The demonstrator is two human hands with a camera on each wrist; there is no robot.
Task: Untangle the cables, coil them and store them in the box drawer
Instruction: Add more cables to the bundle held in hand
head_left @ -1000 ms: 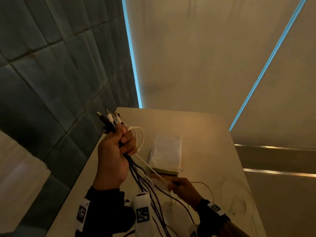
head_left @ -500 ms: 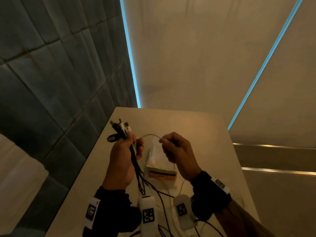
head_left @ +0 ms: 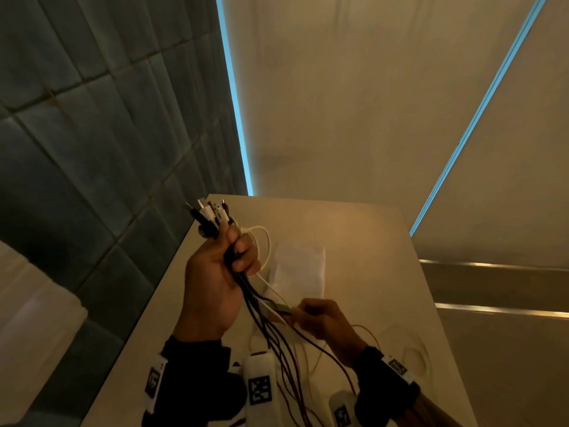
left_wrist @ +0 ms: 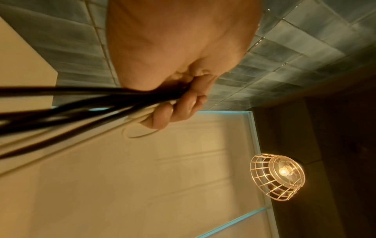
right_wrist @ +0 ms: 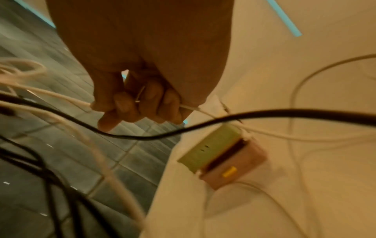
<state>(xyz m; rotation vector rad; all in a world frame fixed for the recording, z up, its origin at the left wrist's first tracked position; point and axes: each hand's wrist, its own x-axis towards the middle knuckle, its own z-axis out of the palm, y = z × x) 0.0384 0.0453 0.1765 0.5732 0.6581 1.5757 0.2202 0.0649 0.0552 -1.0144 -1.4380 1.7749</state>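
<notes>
the left hand is raised above the table with its fingers curled tight around a bundle of cables, mostly black with a few white ones. the thumb presses on the bundle from the near side. the connector ends stick up out of the top of the fist, black and white plugs fanned out together. a white loop bulges out beside the knuckles, and the rest of the bundle hangs down from the fist toward the person's wrists.

the right hand sits lower, just over the table, fingers curled closed and pinching a thin white cable that runs taut from the left hand's bundle into the right fist and out the far side. a black cable sags across below the knuckles without touching them.

the box drawer rests on the table beneath the right hand, a small stacked unit with a green tier over a pink tier, the pink one showing a yellow tab on its front. a white plastic bag lies on the table behind it. more thin white cable lies in loose curves on the table to the right.
</notes>
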